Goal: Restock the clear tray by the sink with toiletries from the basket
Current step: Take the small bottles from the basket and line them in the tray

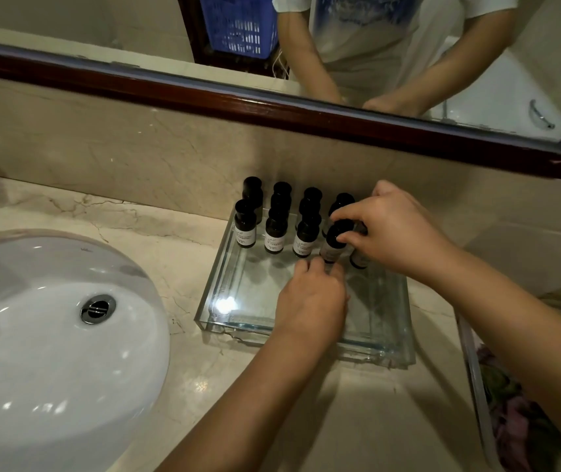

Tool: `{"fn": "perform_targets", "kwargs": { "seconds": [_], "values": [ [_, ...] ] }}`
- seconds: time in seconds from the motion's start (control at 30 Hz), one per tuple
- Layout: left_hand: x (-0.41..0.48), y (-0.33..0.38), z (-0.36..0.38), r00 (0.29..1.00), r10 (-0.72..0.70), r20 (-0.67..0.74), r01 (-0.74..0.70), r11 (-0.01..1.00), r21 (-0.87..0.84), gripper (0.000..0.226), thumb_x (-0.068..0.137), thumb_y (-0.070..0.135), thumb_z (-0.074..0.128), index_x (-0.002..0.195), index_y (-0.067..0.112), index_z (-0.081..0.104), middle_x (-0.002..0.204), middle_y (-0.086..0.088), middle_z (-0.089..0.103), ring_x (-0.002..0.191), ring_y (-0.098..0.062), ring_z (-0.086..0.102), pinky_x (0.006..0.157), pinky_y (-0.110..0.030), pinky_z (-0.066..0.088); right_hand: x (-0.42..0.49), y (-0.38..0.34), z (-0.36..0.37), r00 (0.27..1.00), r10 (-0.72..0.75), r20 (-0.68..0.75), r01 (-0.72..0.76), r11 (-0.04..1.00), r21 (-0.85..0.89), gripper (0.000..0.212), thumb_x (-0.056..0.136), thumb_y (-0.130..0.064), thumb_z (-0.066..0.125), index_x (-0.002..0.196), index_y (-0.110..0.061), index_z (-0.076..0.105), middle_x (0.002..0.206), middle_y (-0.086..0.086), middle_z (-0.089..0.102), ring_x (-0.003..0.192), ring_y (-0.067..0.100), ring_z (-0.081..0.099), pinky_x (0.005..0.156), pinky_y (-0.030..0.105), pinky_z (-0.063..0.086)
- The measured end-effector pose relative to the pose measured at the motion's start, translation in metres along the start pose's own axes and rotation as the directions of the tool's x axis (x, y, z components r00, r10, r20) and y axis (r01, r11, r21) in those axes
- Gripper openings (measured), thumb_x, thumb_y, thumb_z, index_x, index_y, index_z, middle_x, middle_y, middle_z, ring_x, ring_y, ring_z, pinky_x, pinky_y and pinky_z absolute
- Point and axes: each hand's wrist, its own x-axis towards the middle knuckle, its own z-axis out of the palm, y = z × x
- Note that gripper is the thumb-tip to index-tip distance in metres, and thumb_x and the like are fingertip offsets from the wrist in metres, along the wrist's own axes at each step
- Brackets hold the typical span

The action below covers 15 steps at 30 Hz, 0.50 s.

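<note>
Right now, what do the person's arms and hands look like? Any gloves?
No gloves. The left hand and right hand are bare, no rings or watch showing. Forearms bare too. The mirror shows a white short-sleeved T-shirt with blue print.

Over my feed I'm seeing a beige marble counter (pixel 357 420), a dark wood-framed mirror (pixel 156 42) along the wall, and a clear container (pixel 470 366) of pinkish stuff at the right edge.

Nothing is reading clearly here. The small dark bottles (pixel 274 233) standing along the far side of the clear tray (pixel 214 267) are carrying pale labels (pixel 271 242) with fine print, but that print is showing too small and blurred to give any word, brand or number.
</note>
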Motion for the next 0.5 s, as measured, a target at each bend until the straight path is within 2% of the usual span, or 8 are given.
{"fn": "perform_targets", "kwargs": {
  "seconds": [0.3, 0.5],
  "values": [
    [0.002, 0.0009, 0.0005, 1.0, -0.015, 0.011, 0.015, 1.0, 0.009, 0.048, 0.096, 0.03, 0.045, 0.14, 0.014, 0.034, 0.138, -0.009, 0.034, 0.126, -0.026, 0.03, 0.1, -0.034, 0.037, -0.0012, 0.0006, 0.0003, 1.0, -0.001, 0.004, 0.001, 1.0, 0.015, 0.041, 0.085, -0.04, 0.061, 0.125, -0.041, 0.055, 0.101, 0.003, 0.059, 0.096, 0.02, 0.045, 0.075, 0.025, 0.033],
    [0.0014, 0.0033, -0.0001, 0.999, -0.029, 0.035, 0.028, 0.999, 0.019, 0.046, 0.096, 0.031, 0.045, 0.138, 0.013, 0.036, 0.139, -0.009, 0.031, 0.128, -0.026, 0.027, 0.098, -0.035, 0.039, -0.0015, 0.001, 0.0004, 1.0, 0.03, 0.0, -0.03, 0.998, 0.048, 0.041, 0.084, -0.041, 0.062, 0.125, -0.043, 0.054, 0.096, 0.001, 0.058, 0.099, 0.02, 0.046, 0.076, 0.024, 0.033]
  ]
}}
